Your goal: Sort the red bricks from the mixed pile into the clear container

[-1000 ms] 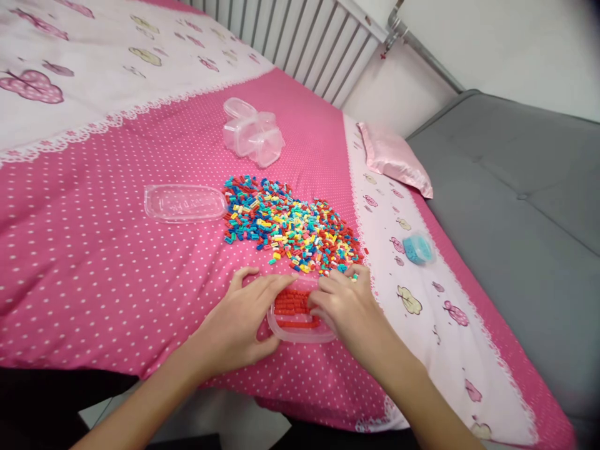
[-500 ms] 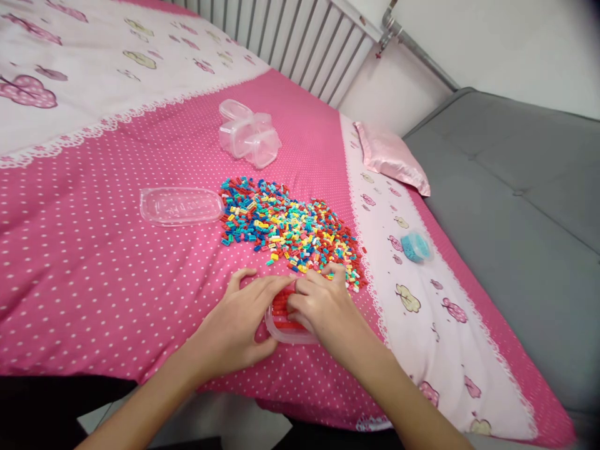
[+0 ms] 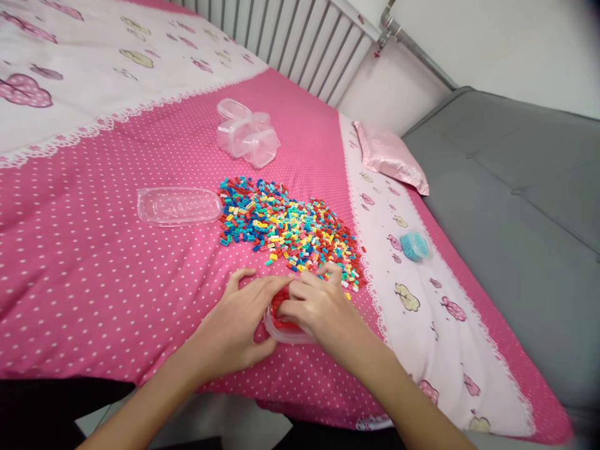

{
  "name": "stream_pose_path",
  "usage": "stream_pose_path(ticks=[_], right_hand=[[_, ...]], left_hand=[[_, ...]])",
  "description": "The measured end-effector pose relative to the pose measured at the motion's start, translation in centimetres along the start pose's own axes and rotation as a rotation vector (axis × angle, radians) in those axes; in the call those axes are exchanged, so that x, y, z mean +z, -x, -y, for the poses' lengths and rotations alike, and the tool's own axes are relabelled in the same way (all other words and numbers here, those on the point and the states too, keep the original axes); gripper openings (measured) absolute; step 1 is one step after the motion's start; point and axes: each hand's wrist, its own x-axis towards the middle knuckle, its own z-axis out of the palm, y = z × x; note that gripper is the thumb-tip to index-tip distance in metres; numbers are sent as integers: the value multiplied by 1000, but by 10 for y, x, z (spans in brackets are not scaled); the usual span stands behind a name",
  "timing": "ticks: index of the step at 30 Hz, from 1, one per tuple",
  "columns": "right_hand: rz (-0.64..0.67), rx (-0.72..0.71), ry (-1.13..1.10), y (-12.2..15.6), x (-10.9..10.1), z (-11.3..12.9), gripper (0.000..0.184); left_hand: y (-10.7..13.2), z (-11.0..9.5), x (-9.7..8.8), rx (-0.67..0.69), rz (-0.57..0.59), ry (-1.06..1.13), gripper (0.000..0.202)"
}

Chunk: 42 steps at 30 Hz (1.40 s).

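A small clear plastic container [image 3: 294, 337] with red toy bricks [image 3: 278, 302] inside rests on the pink bedsheet near me. My left hand [image 3: 237, 328] curves round the container's left side, thumb apart and fingers stretched along its far edge. Over the container's right part, my right hand [image 3: 325, 306] reaches in with bent fingers among the red bricks. Its fingertips are partly hidden, so what they pinch does not show. Just beyond both hands spreads a pile of small multicoloured bricks [image 3: 290, 231].
A clear plastic lid [image 3: 180, 207] lies flat left of the pile. Several clear containers [image 3: 248, 137] sit together farther back. At the right stands a small container of blue pieces [image 3: 414, 246]. A pink pillow [image 3: 391, 156] lies by the grey headboard [image 3: 510, 206].
My right hand's fingers have shifted slightly left inside the container, covering different red bricks. The left hand stays at the container's side.
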Motion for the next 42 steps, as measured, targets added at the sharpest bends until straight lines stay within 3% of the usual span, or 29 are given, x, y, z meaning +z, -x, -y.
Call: stream_pose_path(ticks=[15,36,42], right_hand=[[-32,-27,54,2,2,-2,12],[104,-67,-39,0,-3,-6,13],[90,-75,-37,-2,-4,-6,14]], left_hand=[[0,2,2,6,-19,-15,86],[2,6,4,-3,-11,-37,84],[1,5,5,-12,-3,-38,85]])
